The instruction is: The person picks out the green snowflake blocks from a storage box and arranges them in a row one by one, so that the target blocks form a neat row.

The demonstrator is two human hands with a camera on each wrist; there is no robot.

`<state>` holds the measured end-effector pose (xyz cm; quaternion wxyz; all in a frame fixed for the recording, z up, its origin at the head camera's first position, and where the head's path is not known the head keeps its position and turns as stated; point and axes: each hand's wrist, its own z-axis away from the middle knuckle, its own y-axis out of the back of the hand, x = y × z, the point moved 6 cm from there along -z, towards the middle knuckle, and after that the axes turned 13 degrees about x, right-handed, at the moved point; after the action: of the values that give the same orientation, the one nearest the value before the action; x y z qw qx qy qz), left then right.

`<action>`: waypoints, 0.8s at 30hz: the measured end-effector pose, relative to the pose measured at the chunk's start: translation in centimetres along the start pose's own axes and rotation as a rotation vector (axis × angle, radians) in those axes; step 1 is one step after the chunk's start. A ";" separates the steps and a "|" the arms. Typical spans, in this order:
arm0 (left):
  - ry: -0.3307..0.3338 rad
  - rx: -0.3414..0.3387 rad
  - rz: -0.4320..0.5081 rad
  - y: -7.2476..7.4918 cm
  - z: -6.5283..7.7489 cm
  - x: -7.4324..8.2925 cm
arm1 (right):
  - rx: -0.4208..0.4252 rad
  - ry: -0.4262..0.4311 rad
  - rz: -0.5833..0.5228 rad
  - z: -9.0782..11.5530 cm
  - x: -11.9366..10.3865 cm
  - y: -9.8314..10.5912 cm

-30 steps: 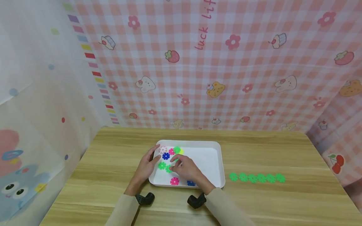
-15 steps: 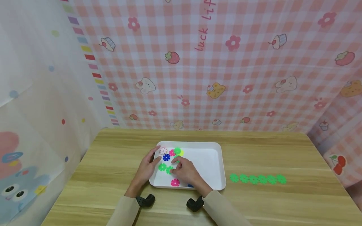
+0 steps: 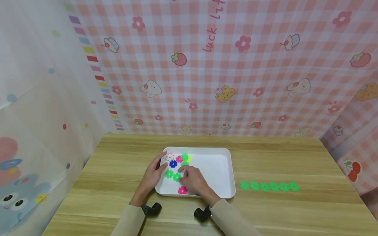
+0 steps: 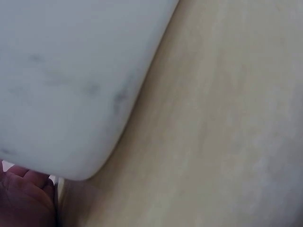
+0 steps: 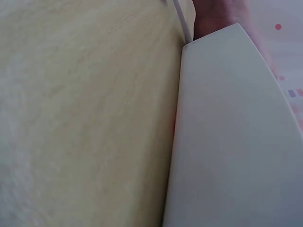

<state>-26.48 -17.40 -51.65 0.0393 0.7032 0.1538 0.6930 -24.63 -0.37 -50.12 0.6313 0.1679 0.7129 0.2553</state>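
Observation:
A white tray [image 3: 214,164] on the table holds notched plastic snowflake discs. My left hand [image 3: 153,173] holds its left side, thumb over the rim and fingers along the outside. My right hand [image 3: 193,178] is over the tray, index finger and thumb bent and apart beside a green disc [image 3: 176,177]. Another green disc [image 3: 169,174] lies left of that one. Farther back are a blue disc [image 3: 173,164], a white disc [image 3: 169,157], a pink disc [image 3: 178,159], green discs and a yellow disc [image 3: 189,159]. A second pink disc [image 3: 182,190] lies near the front wall.
Right of the tray, several green discs [image 3: 269,186] lie in a row on the wooden table [image 3: 265,213]. The right wrist mostly covers another blue disc [image 3: 198,194] at the tray's front. A checked curtain [image 3: 251,72] hangs behind the table.
My right hand has shifted slightly toward me, uncovering more of a green disc behind it and covering more of the front blue disc. The left hand keeps its place on the tray.

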 end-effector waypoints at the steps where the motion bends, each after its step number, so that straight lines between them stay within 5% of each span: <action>1: 0.000 -0.001 -0.002 0.0 0.0 0.0 | 0.002 0.005 0.000 0.0 0.0 0.0; 24: 0.008 -0.002 -0.009 -0.2 0.0 0.0 | 0.001 0.018 0.029 0.2 -0.1 0.1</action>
<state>-26.52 -17.27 -51.73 0.0427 0.6997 0.1563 0.6958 -24.41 -0.31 -49.98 0.6211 0.1760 0.7161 0.2656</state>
